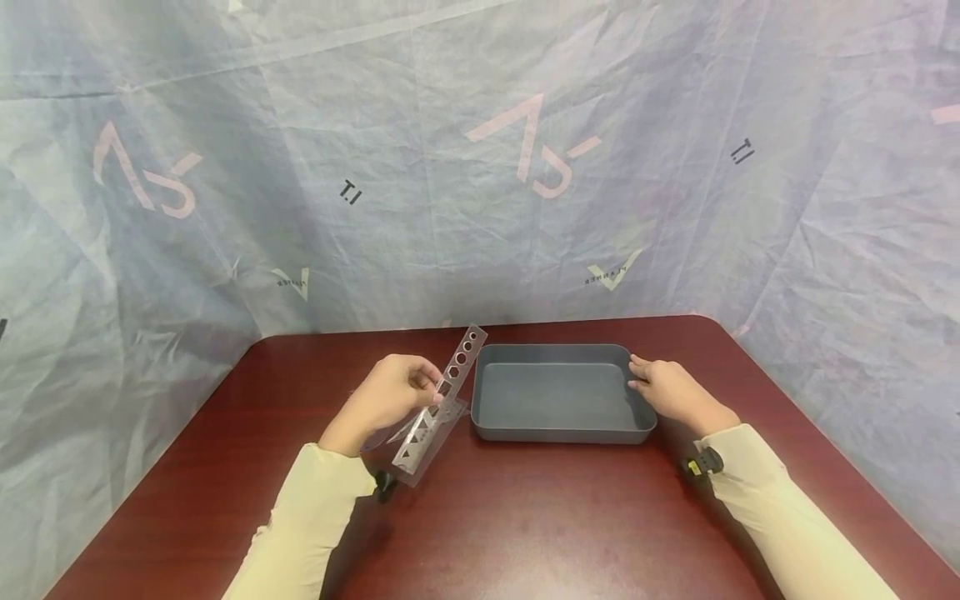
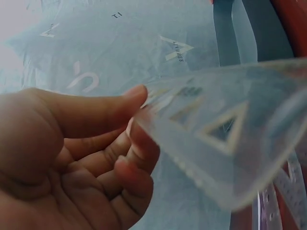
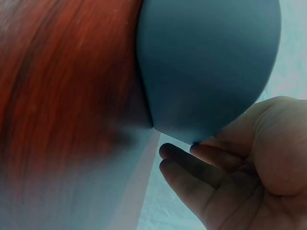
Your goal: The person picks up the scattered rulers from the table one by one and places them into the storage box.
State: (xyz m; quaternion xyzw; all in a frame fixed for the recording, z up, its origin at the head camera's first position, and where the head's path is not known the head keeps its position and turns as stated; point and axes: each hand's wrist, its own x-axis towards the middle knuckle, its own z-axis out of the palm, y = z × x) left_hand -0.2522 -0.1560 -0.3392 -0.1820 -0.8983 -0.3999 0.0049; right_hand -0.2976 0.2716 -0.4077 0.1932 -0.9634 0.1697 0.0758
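My left hand (image 1: 390, 390) pinches a clear plastic stencil ruler (image 1: 461, 358) between thumb and fingertips, and the ruler slants up toward the back. Triangles, circles and other shapes are cut through it; in the left wrist view the cut-out triangles of the see-through ruler (image 2: 216, 158) show beyond the thumb. Other clear drawing pieces (image 1: 442, 437) show beneath and behind it, partly covered, so their kinds are hard to tell. At the right, my right hand (image 1: 670, 388) holds the side of a grey rectangular tray (image 1: 555, 435) by its rim, some fingers lying outside the wall.
The tray stands on a dark red wooden table (image 1: 540, 517), just right of the ruler. A pale printed cloth (image 1: 450, 167) hangs behind the table's back edge and along both sides.
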